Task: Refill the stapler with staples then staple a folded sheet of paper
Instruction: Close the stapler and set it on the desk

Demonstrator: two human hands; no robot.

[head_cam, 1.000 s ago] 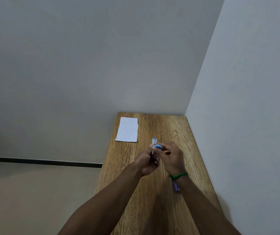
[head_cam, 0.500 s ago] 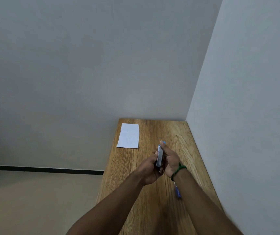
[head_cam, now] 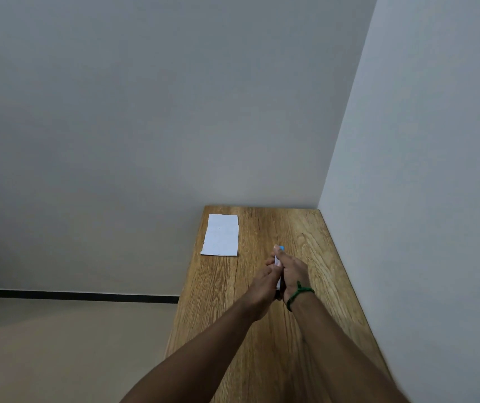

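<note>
The stapler point(head_cam: 278, 267) sits squeezed between your left hand point(head_cam: 265, 282) and right hand point(head_cam: 292, 271), both closed around it above the wooden table point(head_cam: 305, 344). The folded paper point(head_cam: 221, 235) lies apart, near the table's far left corner.

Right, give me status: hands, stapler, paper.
Left hand and right hand both clamped on stapler. Folded paper flat on table, untouched. Nothing between.
</note>
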